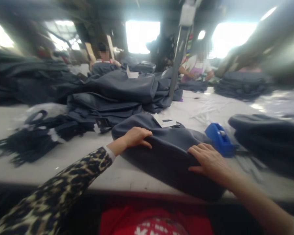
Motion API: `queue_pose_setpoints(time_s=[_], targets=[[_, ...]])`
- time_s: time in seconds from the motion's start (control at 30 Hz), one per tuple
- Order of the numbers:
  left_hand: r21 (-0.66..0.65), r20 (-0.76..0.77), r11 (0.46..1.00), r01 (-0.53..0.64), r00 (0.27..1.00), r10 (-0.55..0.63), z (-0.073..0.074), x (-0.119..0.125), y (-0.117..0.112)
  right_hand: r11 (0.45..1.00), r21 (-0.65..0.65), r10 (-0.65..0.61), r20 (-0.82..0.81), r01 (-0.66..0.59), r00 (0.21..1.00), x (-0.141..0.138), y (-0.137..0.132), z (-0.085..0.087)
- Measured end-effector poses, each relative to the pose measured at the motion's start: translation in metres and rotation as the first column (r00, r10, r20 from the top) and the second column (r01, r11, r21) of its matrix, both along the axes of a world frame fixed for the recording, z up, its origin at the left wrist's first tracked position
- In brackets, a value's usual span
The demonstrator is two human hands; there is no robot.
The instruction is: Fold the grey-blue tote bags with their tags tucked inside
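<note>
My left fingers [147, 133] and right fingers [194, 150] both gripping dark bag [161, 160], set apart, prob to steady floppy sides. Blue tape dispenser [219, 140] just beside right fingers, handy I guess.

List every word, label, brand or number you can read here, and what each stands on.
No text reads clearly.
Red garment: white characters, blurred and cut off.
White tag on the front dark item: unreadable.
Black tag: unreadable.
Farther white tag, on piled dark items: unreadable.

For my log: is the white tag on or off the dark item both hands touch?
On: the white tag lies atop the dark item.
</note>
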State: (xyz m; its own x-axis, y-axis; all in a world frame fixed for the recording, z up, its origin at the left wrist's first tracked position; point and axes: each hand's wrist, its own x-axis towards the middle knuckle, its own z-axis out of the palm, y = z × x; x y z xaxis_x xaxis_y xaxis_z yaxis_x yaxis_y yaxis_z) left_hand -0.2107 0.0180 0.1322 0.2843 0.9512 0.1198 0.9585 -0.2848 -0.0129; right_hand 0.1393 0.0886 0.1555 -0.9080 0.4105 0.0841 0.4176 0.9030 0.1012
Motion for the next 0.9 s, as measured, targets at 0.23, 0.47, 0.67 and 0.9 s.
queue_pose_setpoints(time_s=[0.23,0.47,0.67,0.9], targets=[[-0.053,-0.013,0.995,0.080,0.997,-0.081,-0.003,-0.010,-0.032,0.921,0.386,0.001,-0.141,0.055,0.990,0.018,0.039,-0.021],[-0.071,-0.018,0.997,0.002,1.000,-0.003,0.027,-0.006,-0.046,0.860,0.503,0.072,-0.287,0.086,0.955,0.055,0.043,-0.011],[-0.113,-0.024,0.993,-0.046,0.999,0.044,0.014,-0.004,-0.060,0.953,0.296,0.004,-0.226,0.065,0.974,0.067,0.043,-0.038],[-0.091,-0.057,0.976,-0.198,0.979,0.194,-0.001,-0.029,-0.065,0.934,0.354,0.105,-0.152,-0.045,0.983,0.071,0.051,-0.037]])
